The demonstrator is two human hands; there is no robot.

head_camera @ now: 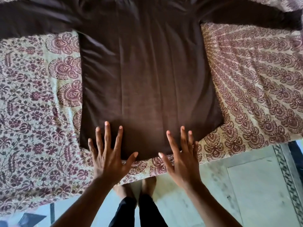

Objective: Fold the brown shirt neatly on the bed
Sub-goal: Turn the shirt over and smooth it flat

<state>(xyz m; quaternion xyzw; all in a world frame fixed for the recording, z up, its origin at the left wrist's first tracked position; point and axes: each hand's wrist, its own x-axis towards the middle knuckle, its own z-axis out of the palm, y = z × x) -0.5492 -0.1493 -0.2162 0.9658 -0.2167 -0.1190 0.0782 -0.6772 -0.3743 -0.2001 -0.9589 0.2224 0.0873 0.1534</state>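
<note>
Pale tiled floor shows past the near edge of the bed, which is covered in a cream spread printed with maroon paisley and flowers. On it your brown long-sleeved shirt of smooth, faintly creased cloth lies flat, body running straight away from your fingers and both sleeves spread out sideways at the far end. Its hem is the edge nearest you, and that is where both hands sit.

Your left hand has its fingers straight and fanned, resting flat on the hem near the shirt's left corner; it grips nothing. Your right hand is likewise spread, fingers straight and laid on the hem a little right of centre, holding nothing either. Whether they press or only touch, I cannot tell.

Judging by this, the shirt is laid out and being smoothed, with no fold made yet. Its long axis points directly ahead of your fingers, so the sleeves lie well beyond them. Your left hand is nearer the left side seam; the right-hand seam lies further out from your right hand.
</note>
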